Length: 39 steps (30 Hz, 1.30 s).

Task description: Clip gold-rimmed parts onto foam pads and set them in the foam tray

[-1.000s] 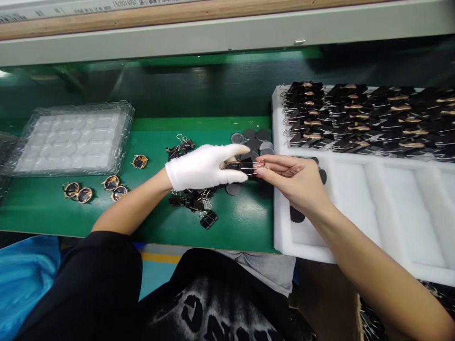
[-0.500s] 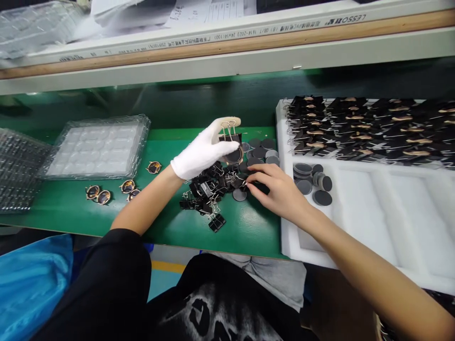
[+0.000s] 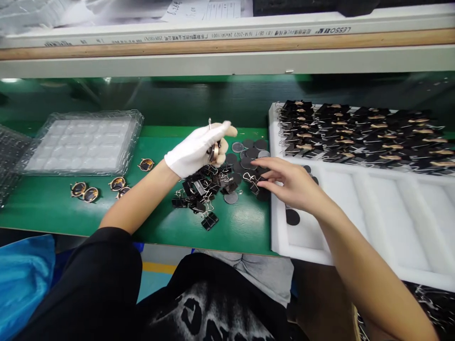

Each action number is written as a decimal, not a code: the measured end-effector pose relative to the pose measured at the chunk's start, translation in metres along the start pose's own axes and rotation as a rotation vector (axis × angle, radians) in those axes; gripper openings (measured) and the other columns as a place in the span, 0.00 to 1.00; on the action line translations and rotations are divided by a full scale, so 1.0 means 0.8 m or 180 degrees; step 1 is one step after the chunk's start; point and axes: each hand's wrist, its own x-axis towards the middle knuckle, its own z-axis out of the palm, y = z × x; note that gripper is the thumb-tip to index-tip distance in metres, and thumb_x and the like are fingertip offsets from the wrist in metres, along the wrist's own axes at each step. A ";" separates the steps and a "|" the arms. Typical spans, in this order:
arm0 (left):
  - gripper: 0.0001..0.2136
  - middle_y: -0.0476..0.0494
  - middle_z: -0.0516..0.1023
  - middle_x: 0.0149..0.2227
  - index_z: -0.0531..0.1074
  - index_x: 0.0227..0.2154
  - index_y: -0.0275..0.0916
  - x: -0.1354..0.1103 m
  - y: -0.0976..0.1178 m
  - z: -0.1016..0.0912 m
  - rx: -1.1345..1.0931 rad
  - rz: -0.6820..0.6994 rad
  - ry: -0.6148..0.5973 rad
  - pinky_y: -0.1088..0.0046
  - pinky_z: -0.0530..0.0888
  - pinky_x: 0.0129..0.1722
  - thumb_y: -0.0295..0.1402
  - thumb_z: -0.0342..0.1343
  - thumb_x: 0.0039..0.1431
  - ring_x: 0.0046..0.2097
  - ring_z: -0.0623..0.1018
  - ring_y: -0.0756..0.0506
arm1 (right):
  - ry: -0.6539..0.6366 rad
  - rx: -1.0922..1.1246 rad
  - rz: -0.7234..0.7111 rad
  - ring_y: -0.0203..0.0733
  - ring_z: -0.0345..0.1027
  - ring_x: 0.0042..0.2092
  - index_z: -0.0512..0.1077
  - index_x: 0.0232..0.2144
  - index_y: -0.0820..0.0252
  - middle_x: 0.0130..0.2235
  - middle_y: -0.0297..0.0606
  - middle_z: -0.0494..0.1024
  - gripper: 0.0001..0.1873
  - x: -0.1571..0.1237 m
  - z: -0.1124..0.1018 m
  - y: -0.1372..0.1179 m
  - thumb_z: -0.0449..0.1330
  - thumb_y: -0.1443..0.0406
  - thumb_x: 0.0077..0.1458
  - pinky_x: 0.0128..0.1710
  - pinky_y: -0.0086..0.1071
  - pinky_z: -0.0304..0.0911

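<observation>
My left hand (image 3: 192,150), in a white glove with bare-looking fingertips, is closed on a round gold-rimmed piece (image 3: 214,152) that looks like part of a pair of sunglasses. A metal clip handle (image 3: 209,124) sticks up behind the glove; the rest is hidden by the hand. My bare right hand (image 3: 289,182) has a black binder clip (image 3: 253,182) with silver wire handles at its thumb and fingertips. Below and between the hands lies a heap of black binder clips (image 3: 201,187). Beside it are dark round discs (image 3: 252,152), several overlapping.
Gold-rimmed sunglasses (image 3: 84,192) lie left on the green table (image 3: 234,232). Behind them stand clear plastic trays (image 3: 81,144). At right, a white foam tray (image 3: 279,237) holds rows of clipped pieces (image 3: 355,128) and loose discs. A shelf edge (image 3: 177,66) runs across the back.
My right hand has moved right, away from the heap, with a binder clip at its fingertips. My left hand has turned, so the piece it holds now shows edge-on. The view has shifted slightly.
</observation>
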 end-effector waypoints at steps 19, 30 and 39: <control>0.07 0.50 0.78 0.31 0.71 0.29 0.39 -0.037 -0.018 0.043 0.2679 0.1221 0.0338 0.71 0.71 0.35 0.33 0.65 0.54 0.32 0.75 0.49 | 0.0303 0.2047 0.0898 0.44 0.80 0.45 0.81 0.52 0.56 0.46 0.43 0.84 0.28 -0.011 0.026 -0.030 0.76 0.53 0.50 0.56 0.46 0.75; 0.17 0.45 0.75 0.30 0.69 0.29 0.40 -0.015 -0.018 0.020 0.1569 0.0425 0.0450 0.66 0.76 0.40 0.48 0.63 0.60 0.36 0.78 0.46 | 0.0522 0.2762 0.1119 0.45 0.82 0.48 0.81 0.45 0.56 0.44 0.40 0.86 0.29 -0.002 0.035 0.001 0.81 0.57 0.40 0.63 0.48 0.71; 0.20 0.39 0.81 0.42 0.72 0.36 0.37 -0.005 -0.024 0.027 -0.0251 0.0097 0.0376 0.60 0.81 0.51 0.52 0.66 0.59 0.49 0.83 0.43 | 0.0918 0.2941 0.1340 0.46 0.83 0.43 0.80 0.40 0.60 0.39 0.42 0.87 0.30 0.005 0.051 0.000 0.83 0.55 0.35 0.59 0.48 0.75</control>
